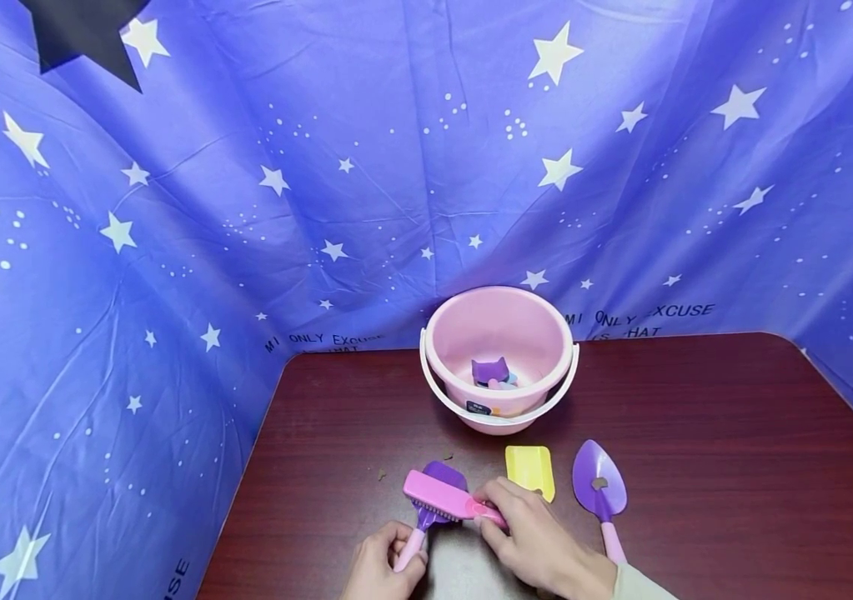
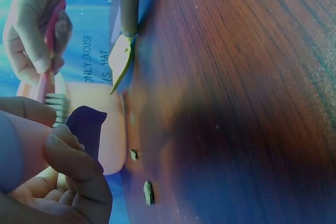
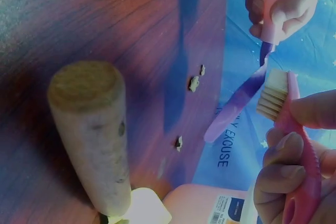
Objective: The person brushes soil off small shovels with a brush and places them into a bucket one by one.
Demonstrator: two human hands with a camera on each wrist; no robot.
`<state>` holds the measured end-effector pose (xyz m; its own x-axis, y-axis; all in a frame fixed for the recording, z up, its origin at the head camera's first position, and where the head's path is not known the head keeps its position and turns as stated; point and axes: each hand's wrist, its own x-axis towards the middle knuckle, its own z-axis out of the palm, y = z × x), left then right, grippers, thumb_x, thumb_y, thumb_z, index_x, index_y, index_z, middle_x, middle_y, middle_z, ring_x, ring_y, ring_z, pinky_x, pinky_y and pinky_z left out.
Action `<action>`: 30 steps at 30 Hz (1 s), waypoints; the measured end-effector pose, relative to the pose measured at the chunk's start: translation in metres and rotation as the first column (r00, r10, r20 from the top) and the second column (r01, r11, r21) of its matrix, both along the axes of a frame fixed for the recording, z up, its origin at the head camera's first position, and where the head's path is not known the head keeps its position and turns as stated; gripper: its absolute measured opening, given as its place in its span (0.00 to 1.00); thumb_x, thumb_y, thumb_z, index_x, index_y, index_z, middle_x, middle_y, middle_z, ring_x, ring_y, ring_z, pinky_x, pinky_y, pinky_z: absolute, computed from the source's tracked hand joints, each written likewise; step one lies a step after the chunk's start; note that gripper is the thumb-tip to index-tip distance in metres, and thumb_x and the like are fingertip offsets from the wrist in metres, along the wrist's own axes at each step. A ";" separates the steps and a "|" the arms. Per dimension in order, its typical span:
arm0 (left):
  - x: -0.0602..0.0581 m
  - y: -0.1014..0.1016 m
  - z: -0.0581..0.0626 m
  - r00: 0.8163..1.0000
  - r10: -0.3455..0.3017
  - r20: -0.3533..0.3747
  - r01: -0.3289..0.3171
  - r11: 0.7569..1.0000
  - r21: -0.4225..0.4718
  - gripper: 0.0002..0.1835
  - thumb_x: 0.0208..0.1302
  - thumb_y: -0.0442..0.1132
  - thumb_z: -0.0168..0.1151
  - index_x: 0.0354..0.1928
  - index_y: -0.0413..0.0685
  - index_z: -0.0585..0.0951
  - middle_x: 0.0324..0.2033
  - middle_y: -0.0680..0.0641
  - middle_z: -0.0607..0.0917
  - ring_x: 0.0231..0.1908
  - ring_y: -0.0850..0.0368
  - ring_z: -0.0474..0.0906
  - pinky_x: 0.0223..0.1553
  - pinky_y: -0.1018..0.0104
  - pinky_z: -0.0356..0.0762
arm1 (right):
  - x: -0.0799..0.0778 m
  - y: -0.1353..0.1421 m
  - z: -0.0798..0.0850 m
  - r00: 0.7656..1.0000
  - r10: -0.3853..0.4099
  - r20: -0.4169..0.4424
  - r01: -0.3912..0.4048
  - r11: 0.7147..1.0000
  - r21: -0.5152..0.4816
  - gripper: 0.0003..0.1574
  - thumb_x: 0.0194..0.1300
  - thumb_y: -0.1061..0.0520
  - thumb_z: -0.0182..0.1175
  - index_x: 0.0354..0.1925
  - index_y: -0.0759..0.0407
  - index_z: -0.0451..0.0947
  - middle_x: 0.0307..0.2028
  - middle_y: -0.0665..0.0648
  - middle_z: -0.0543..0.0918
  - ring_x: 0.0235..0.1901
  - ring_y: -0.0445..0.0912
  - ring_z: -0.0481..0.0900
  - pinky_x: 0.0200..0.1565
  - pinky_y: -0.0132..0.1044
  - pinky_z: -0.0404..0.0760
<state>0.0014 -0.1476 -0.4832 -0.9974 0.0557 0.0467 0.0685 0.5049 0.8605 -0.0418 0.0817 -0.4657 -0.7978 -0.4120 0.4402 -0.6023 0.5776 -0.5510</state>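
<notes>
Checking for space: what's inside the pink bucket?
The pink bucket holds a purple piece, with pink and light-blue bits at its lower edge; whatever lies under them is covered.

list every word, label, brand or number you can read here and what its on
"MI ONLY EXCUSE": blue curtain, printed left and right of the pink bucket.
"HAT": curtain, below that line, clearest right of the bucket.
"SE": curtain, lower left in the head view, end of a word whose start is unclear.
Bucket sticker: print and barcode, too small or blurred to read.
Pink brush and held purple scoop: no readable text.
</notes>
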 end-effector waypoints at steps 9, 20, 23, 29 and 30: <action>0.001 0.000 0.003 1.000 0.010 0.026 -0.010 1.000 0.003 0.08 0.44 0.32 0.67 0.27 0.50 0.79 0.18 0.63 0.73 0.18 0.73 0.67 0.22 0.75 0.69 | -0.003 0.002 -0.005 0.998 -0.036 0.059 0.036 0.999 0.003 0.10 0.56 0.60 0.65 0.37 0.48 0.77 0.30 0.39 0.74 0.29 0.32 0.68 0.31 0.30 0.71; 0.003 0.000 0.005 1.000 0.001 0.000 -0.001 1.000 -0.006 0.09 0.43 0.33 0.68 0.27 0.51 0.79 0.18 0.63 0.73 0.17 0.73 0.67 0.22 0.75 0.68 | -0.015 0.012 -0.011 0.975 -0.146 0.168 0.143 0.989 0.027 0.12 0.54 0.61 0.67 0.35 0.48 0.77 0.27 0.38 0.71 0.27 0.34 0.68 0.32 0.32 0.71; 0.004 -0.001 0.005 1.000 -0.002 -0.003 0.002 1.000 -0.011 0.09 0.42 0.32 0.68 0.27 0.51 0.79 0.19 0.63 0.73 0.17 0.74 0.67 0.22 0.75 0.68 | -0.018 0.014 -0.012 0.968 -0.167 0.185 0.161 0.986 0.047 0.11 0.54 0.60 0.67 0.35 0.48 0.77 0.27 0.38 0.70 0.27 0.34 0.68 0.32 0.32 0.70; 0.005 -0.003 0.006 1.000 -0.008 -0.004 0.008 1.000 -0.020 0.09 0.42 0.33 0.68 0.27 0.51 0.79 0.19 0.63 0.74 0.17 0.73 0.67 0.22 0.75 0.69 | -0.022 0.018 -0.014 0.952 -0.231 0.200 0.218 0.972 0.087 0.12 0.54 0.59 0.68 0.35 0.47 0.77 0.27 0.38 0.71 0.28 0.35 0.69 0.33 0.34 0.71; 0.005 -0.003 0.006 1.000 -0.010 -0.003 0.010 1.000 -0.021 0.09 0.43 0.33 0.68 0.28 0.51 0.79 0.19 0.63 0.74 0.17 0.73 0.67 0.22 0.75 0.69 | -0.023 0.019 -0.014 0.949 -0.243 0.201 0.229 0.969 0.092 0.12 0.54 0.59 0.68 0.35 0.47 0.77 0.27 0.38 0.71 0.28 0.35 0.70 0.33 0.34 0.72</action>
